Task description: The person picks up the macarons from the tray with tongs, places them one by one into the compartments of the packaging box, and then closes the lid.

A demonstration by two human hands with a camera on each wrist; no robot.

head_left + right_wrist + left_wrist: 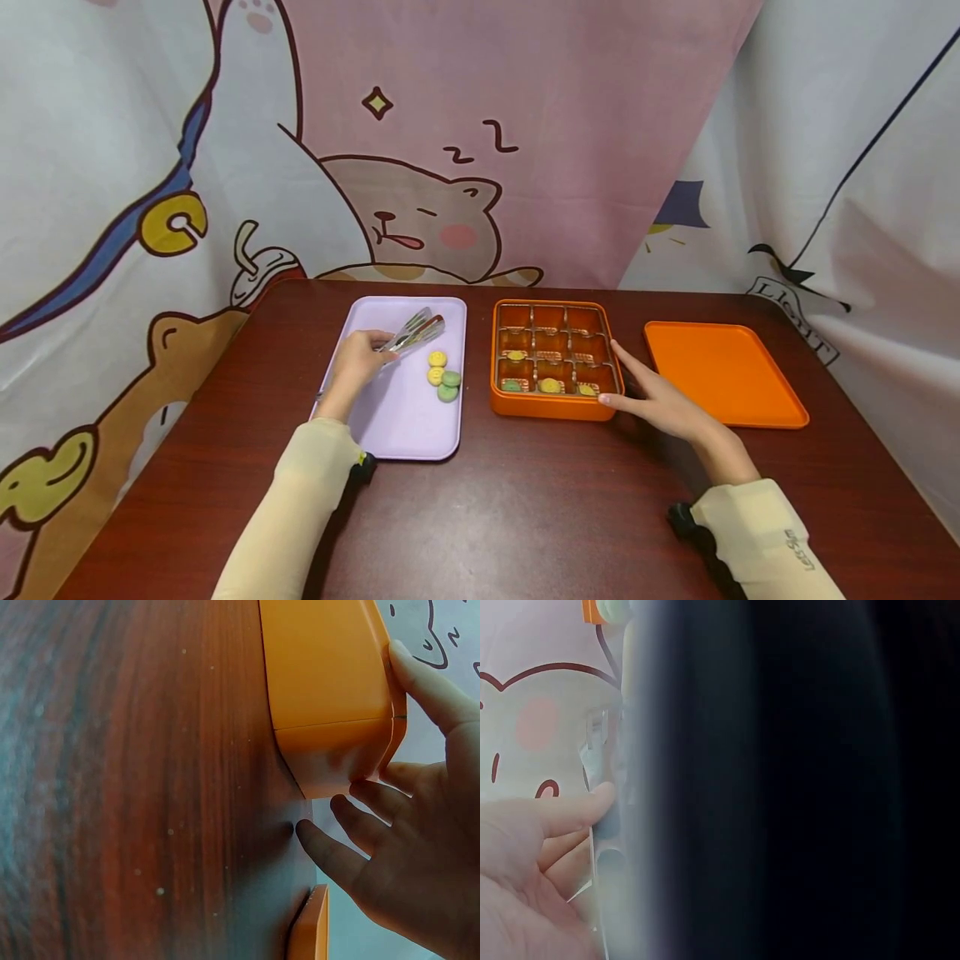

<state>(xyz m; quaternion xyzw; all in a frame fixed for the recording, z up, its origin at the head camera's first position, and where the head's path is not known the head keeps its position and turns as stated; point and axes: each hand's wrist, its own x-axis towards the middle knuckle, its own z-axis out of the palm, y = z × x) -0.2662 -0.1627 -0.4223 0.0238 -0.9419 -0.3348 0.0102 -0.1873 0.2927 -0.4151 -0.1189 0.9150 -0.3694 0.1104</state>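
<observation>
My left hand [356, 363] grips a pair of clear tongs [422, 330] over the lilac tray [401, 429]; in the left wrist view the thumb [577, 812] lies against them. Their tips point away, with no macaron between them. Two yellow macarons [437, 367] and two green macarons [448, 387] lie together on the tray's right side. In the orange box [553, 408], a divided clear insert holds small yellow and green macarons in the front row and one yellow at middle left. My right hand [663, 403] touches the box's right side, fingers spread and mostly straight.
A flat orange lid [723, 375] lies to the right of the box on the dark wooden table [525, 517]. Behind the table hangs a cartoon-printed curtain [585, 150]. A dark blur covers most of the left wrist view.
</observation>
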